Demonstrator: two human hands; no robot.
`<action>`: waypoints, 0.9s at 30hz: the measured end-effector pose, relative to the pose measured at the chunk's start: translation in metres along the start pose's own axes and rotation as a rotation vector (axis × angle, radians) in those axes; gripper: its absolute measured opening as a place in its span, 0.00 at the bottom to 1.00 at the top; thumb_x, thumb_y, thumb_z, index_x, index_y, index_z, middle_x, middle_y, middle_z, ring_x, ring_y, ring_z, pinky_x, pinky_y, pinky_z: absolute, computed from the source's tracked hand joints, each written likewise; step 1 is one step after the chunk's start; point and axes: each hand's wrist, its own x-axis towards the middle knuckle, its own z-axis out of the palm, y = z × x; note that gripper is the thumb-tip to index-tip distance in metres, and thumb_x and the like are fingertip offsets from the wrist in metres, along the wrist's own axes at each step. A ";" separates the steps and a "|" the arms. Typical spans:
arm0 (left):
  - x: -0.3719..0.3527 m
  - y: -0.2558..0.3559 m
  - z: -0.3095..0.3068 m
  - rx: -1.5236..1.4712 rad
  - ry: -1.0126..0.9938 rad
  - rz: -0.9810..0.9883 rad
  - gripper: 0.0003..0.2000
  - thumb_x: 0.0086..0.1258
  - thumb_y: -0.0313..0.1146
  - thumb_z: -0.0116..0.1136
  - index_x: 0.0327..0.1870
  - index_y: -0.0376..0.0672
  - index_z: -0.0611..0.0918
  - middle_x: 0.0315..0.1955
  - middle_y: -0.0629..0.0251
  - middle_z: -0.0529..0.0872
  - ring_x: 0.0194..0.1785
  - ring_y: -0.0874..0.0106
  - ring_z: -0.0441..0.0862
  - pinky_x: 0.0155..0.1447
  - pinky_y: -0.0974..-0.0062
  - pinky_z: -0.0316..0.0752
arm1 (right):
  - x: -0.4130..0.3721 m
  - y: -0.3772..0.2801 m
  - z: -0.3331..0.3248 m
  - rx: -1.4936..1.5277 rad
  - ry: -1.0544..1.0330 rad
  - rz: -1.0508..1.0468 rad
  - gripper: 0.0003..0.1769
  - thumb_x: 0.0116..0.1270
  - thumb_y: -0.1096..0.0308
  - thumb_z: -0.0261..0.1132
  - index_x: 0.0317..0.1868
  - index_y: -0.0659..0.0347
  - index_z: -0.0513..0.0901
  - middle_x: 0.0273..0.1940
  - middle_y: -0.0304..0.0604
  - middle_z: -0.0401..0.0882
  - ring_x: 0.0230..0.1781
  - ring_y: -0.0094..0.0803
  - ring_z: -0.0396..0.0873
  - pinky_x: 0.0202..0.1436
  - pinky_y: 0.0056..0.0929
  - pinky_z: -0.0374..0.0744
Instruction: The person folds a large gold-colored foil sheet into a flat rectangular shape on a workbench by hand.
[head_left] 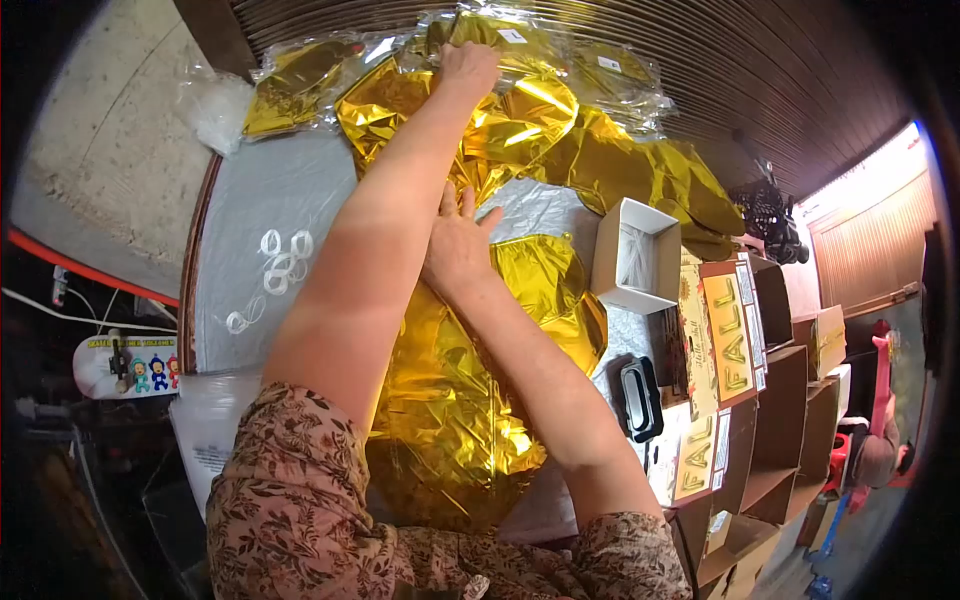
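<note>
Flat, shiny gold foil balloons (455,400) lie spread along the covered table in front of me. My left hand (470,68) reaches to the far end, fingers curled down at the edge of a crumpled gold foil balloon (535,110); the fingertips are hidden. Closer in, my right hand (458,245) rests beside my left forearm with its fingers spread, between the far foil and the near foil. Clear plastic packets of gold foil (300,88) lie by the wall, some with white labels.
Clear ribbon loops (285,262) lie on the left. To the right are a white box (635,255) holding thin clear strips, a black-rimmed container (640,398), printed "FALL" boxes (725,335) and cardboard compartments (770,480). Ridged wall panels (700,50) border the far side.
</note>
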 end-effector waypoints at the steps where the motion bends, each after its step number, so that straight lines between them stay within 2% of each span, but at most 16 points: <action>1: -0.002 0.002 -0.002 0.077 0.028 0.004 0.14 0.72 0.40 0.66 0.56 0.51 0.88 0.60 0.58 0.86 0.67 0.63 0.80 0.72 0.46 0.66 | -0.006 -0.002 -0.003 0.057 0.091 -0.020 0.38 0.76 0.50 0.58 0.81 0.55 0.62 0.83 0.56 0.53 0.84 0.62 0.52 0.72 0.88 0.52; 2: -0.006 0.002 -0.005 0.158 0.055 0.006 0.08 0.74 0.39 0.64 0.47 0.52 0.92 0.53 0.58 0.90 0.64 0.62 0.82 0.72 0.56 0.69 | -0.011 -0.005 -0.004 0.115 0.181 -0.043 0.33 0.77 0.57 0.56 0.77 0.65 0.68 0.81 0.58 0.60 0.82 0.62 0.56 0.71 0.89 0.50; 3: 0.002 0.004 0.000 0.162 0.065 -0.001 0.08 0.74 0.39 0.64 0.47 0.52 0.92 0.53 0.58 0.90 0.64 0.62 0.82 0.72 0.56 0.69 | -0.004 0.004 0.001 0.112 0.189 -0.052 0.33 0.77 0.57 0.56 0.77 0.65 0.68 0.81 0.58 0.60 0.82 0.62 0.56 0.71 0.89 0.50; 6: -0.001 0.004 0.003 -0.302 0.193 -0.253 0.09 0.74 0.37 0.61 0.43 0.50 0.93 0.47 0.60 0.92 0.56 0.58 0.87 0.65 0.54 0.79 | -0.006 0.003 0.003 0.124 0.233 -0.065 0.34 0.78 0.52 0.56 0.76 0.66 0.70 0.80 0.59 0.62 0.81 0.63 0.57 0.71 0.89 0.51; 10: 0.010 -0.007 -0.008 -0.307 0.230 -0.206 0.09 0.72 0.39 0.63 0.41 0.49 0.93 0.48 0.60 0.92 0.53 0.55 0.88 0.60 0.53 0.83 | -0.007 0.003 0.000 0.115 0.201 -0.057 0.37 0.79 0.45 0.57 0.75 0.67 0.71 0.80 0.59 0.62 0.81 0.63 0.58 0.71 0.88 0.52; 12: 0.013 -0.007 -0.015 -0.428 0.323 -0.439 0.11 0.73 0.42 0.62 0.43 0.49 0.93 0.48 0.56 0.92 0.54 0.53 0.88 0.57 0.53 0.84 | -0.005 0.001 -0.001 0.121 0.191 -0.053 0.39 0.78 0.43 0.57 0.75 0.67 0.71 0.80 0.58 0.62 0.81 0.62 0.58 0.72 0.88 0.52; 15: 0.024 -0.026 -0.017 -0.533 0.524 -0.451 0.16 0.69 0.51 0.66 0.48 0.54 0.92 0.48 0.53 0.91 0.53 0.49 0.88 0.60 0.54 0.81 | -0.003 0.003 0.004 0.045 0.166 -0.036 0.39 0.76 0.47 0.60 0.80 0.61 0.65 0.81 0.56 0.60 0.82 0.59 0.58 0.71 0.86 0.56; 16: 0.049 -0.055 0.005 -0.446 0.653 -0.456 0.16 0.74 0.47 0.63 0.47 0.44 0.90 0.45 0.54 0.92 0.51 0.55 0.89 0.58 0.58 0.81 | -0.003 0.003 0.006 0.057 0.187 -0.032 0.39 0.77 0.45 0.59 0.79 0.61 0.67 0.81 0.55 0.61 0.82 0.58 0.58 0.71 0.86 0.56; 17: 0.055 -0.065 0.000 -0.442 0.653 -0.460 0.16 0.74 0.47 0.63 0.47 0.44 0.90 0.45 0.54 0.92 0.51 0.55 0.89 0.58 0.58 0.81 | -0.003 0.002 0.007 0.072 0.207 -0.031 0.39 0.77 0.43 0.58 0.78 0.61 0.69 0.81 0.55 0.61 0.81 0.57 0.59 0.71 0.86 0.56; 19: 0.051 -0.074 -0.017 -0.657 0.868 -0.310 0.14 0.79 0.43 0.57 0.47 0.40 0.81 0.40 0.42 0.88 0.48 0.46 0.86 0.52 0.47 0.77 | -0.003 0.001 0.007 0.080 0.198 -0.034 0.39 0.78 0.42 0.58 0.77 0.62 0.69 0.81 0.55 0.61 0.82 0.57 0.58 0.71 0.86 0.55; 21: 0.027 -0.080 -0.068 -0.547 0.963 -0.190 0.16 0.80 0.44 0.54 0.44 0.36 0.81 0.39 0.41 0.87 0.46 0.39 0.83 0.50 0.49 0.77 | -0.003 0.002 0.004 0.085 0.207 -0.038 0.40 0.78 0.40 0.57 0.77 0.62 0.70 0.81 0.54 0.61 0.82 0.57 0.58 0.72 0.86 0.54; 22: 0.031 -0.097 -0.090 -0.545 0.848 -0.249 0.17 0.80 0.44 0.54 0.46 0.36 0.82 0.40 0.41 0.87 0.45 0.39 0.83 0.50 0.50 0.77 | -0.003 0.002 0.004 0.094 0.193 -0.030 0.40 0.78 0.40 0.57 0.77 0.62 0.70 0.81 0.54 0.62 0.82 0.57 0.58 0.72 0.86 0.53; 23: 0.003 -0.102 -0.117 -0.550 0.880 -0.094 0.18 0.80 0.44 0.53 0.48 0.35 0.82 0.39 0.40 0.86 0.47 0.43 0.84 0.51 0.51 0.78 | -0.003 0.002 0.003 0.104 0.180 -0.024 0.39 0.78 0.40 0.56 0.77 0.61 0.70 0.80 0.53 0.63 0.82 0.57 0.57 0.72 0.87 0.53; 25: 0.000 -0.156 -0.138 -1.051 0.688 0.010 0.20 0.86 0.46 0.46 0.53 0.38 0.84 0.45 0.57 0.90 0.52 0.66 0.87 0.50 0.60 0.82 | -0.001 0.004 -0.002 0.161 0.186 -0.045 0.40 0.78 0.40 0.57 0.77 0.61 0.70 0.80 0.53 0.62 0.83 0.56 0.56 0.72 0.87 0.52; 26: -0.026 -0.169 -0.172 -1.252 0.578 0.024 0.13 0.81 0.40 0.57 0.47 0.39 0.86 0.44 0.62 0.90 0.49 0.66 0.87 0.58 0.65 0.80 | -0.003 0.005 -0.007 0.173 0.161 -0.060 0.40 0.77 0.39 0.57 0.77 0.60 0.70 0.81 0.53 0.61 0.83 0.56 0.56 0.71 0.87 0.52; 27: -0.055 -0.157 -0.201 -1.234 0.594 0.038 0.13 0.81 0.40 0.57 0.47 0.39 0.86 0.44 0.62 0.90 0.49 0.66 0.87 0.58 0.65 0.80 | -0.004 0.007 -0.010 0.183 0.136 -0.073 0.40 0.77 0.39 0.57 0.77 0.59 0.70 0.81 0.53 0.61 0.83 0.56 0.56 0.71 0.88 0.52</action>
